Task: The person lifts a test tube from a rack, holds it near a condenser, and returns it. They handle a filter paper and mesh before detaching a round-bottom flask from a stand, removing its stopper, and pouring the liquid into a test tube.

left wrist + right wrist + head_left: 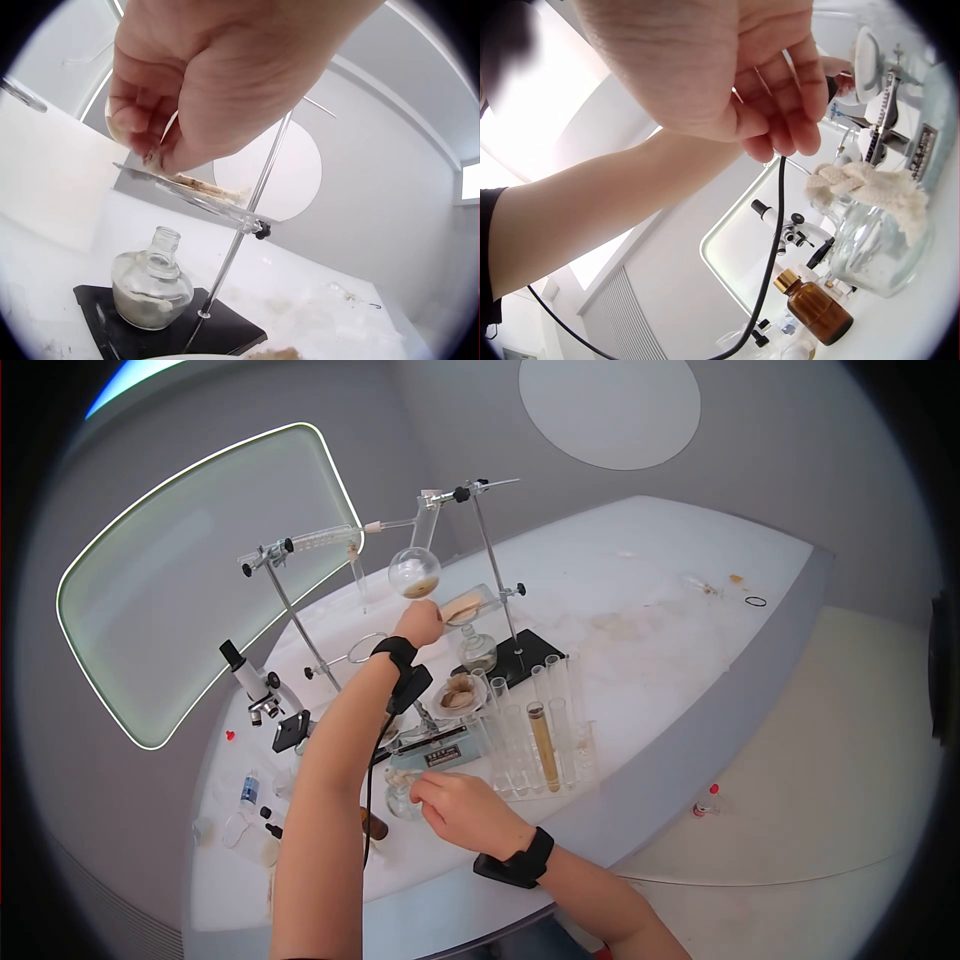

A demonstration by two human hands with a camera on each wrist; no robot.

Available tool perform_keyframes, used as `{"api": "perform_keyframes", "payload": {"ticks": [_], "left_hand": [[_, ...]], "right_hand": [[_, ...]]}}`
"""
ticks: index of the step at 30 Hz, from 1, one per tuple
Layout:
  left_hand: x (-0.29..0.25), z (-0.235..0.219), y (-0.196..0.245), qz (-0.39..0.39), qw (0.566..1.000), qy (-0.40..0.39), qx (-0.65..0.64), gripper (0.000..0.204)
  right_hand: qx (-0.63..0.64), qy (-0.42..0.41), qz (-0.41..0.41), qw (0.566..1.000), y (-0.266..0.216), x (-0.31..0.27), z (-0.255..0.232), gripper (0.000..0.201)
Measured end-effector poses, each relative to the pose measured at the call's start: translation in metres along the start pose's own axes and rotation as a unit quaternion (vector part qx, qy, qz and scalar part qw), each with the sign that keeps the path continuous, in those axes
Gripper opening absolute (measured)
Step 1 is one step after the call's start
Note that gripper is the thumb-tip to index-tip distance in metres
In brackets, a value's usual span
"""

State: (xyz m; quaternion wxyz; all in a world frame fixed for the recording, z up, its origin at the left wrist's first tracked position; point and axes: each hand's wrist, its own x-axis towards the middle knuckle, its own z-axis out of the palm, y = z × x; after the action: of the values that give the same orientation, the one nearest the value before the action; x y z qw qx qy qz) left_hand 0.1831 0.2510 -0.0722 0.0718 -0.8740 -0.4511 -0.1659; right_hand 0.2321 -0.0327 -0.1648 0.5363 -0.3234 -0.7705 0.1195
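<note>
My left hand (420,622) reaches to the plate held on the right stand; in the left wrist view, the fingertips of this hand (225,82) pinch a pale piece (154,161) at the edge of the flat plate (206,201). Brownish, pale material lies on that plate. Below it a squat glass bottle (152,292) stands on the black base (97,319). My right hand (465,812) is beside another glass bottle (402,800) with a cream rope (870,187) over its top. In the right wrist view, the fingers of this hand (769,82) bend loosely, holding nothing visible.
A round flask (414,573) hangs clamped above my left hand. Test tubes (543,748), one with brown contents, stand right of the balance (440,754). A microscope (250,680) is at the left, and a brown bottle (819,311) stands near the rope-topped one.
</note>
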Motion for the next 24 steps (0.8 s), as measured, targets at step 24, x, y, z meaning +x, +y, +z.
{"api": "perform_keyframes", "payload": {"ticks": [24], "left_hand": [[-0.323,-0.21,-0.023,-0.213,0.822,-0.048,-0.525,0.014]], "right_hand": [[-0.012,-0.04,0.028,0.999,-0.009,0.007,0.003,0.007]]}}
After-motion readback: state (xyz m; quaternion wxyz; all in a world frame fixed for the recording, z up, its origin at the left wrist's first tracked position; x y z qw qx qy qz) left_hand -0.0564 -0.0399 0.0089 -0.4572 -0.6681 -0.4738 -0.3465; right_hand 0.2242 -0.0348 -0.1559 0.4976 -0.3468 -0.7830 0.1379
